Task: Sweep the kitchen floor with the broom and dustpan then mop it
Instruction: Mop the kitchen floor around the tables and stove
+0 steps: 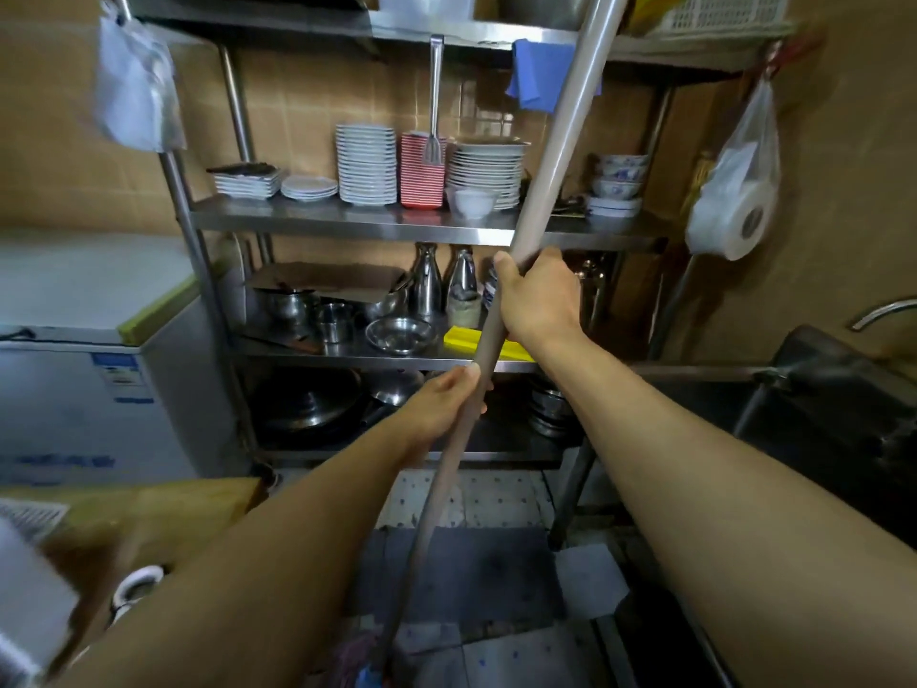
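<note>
We held both bare forearms extended forward and upward from the lower corners of the view, converging toward the centre. Our right hand [538, 295] sat higher, with its fingers wrapped round the long, pale grey-brown cylindrical handle [541, 191] and the thumb laid along the near side of the shaft, pointing up. Our left hand [444, 402] sat lower on the same shaft, well apart from the right, fingers curled round it from the left and the thumb tip resting against its upper side. Both wrists were nearly straight, in line with the forearms. The right forearm ran from the lower right; the left from the lower left.
</note>
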Demonstrator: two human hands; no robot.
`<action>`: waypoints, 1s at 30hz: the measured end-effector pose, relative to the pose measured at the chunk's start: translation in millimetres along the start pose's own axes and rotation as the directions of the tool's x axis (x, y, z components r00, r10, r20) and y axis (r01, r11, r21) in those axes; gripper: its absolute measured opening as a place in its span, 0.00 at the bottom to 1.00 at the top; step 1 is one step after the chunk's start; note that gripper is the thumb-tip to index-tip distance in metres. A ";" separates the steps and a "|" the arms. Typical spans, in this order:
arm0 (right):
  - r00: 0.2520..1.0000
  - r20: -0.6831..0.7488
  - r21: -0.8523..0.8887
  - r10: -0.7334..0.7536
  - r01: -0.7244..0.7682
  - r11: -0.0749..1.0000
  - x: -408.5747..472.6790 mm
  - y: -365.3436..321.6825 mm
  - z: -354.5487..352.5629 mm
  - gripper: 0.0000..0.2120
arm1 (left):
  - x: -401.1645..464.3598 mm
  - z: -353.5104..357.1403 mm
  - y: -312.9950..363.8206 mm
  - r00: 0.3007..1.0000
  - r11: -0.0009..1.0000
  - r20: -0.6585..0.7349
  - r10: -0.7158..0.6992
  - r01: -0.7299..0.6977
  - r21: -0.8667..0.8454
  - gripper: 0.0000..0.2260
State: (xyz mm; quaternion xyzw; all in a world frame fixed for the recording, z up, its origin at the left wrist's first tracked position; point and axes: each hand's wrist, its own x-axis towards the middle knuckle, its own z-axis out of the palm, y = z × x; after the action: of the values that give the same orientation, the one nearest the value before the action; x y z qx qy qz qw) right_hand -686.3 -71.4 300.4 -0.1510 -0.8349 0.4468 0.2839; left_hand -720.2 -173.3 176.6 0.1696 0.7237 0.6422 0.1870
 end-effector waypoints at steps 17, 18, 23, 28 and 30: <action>0.998 -0.036 0.044 0.052 -0.050 0.998 195.5 75.3 110.3 0.16 | 235.1 -66.1 -38.9 0.998 0.995 0.059 0.035 -0.041 0.095 0.15; 0.998 -0.036 0.056 0.060 -0.058 0.997 201.6 83.1 119.5 0.15 | 246.7 -70.5 -46.4 0.997 0.993 0.078 0.027 -0.036 0.112 0.15; 0.988 -0.065 0.053 0.141 -0.138 0.989 230.7 134.5 167.7 0.12 | 310.0 -89.6 -96.9 0.983 0.990 0.169 -0.065 0.042 0.135 0.15; 0.972 -0.088 0.030 0.217 -0.215 0.976 238.6 196.2 207.3 0.11 | 352.1 -91.9 -158.0 0.953 0.970 0.237 -0.190 0.145 0.197 0.20; 0.960 -0.101 0.026 0.260 -0.259 0.966 241.6 223.8 219.7 0.12 | 368.1 -85.7 -182.6 0.938 0.957 0.259 -0.231 0.170 0.236 0.23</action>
State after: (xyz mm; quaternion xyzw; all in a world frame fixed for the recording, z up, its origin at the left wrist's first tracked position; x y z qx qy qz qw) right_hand -1012.1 30.1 99.6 -0.2803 -0.7891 0.4770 0.2667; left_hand -1084.2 -90.2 -15.2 0.2036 0.7667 0.5085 0.3348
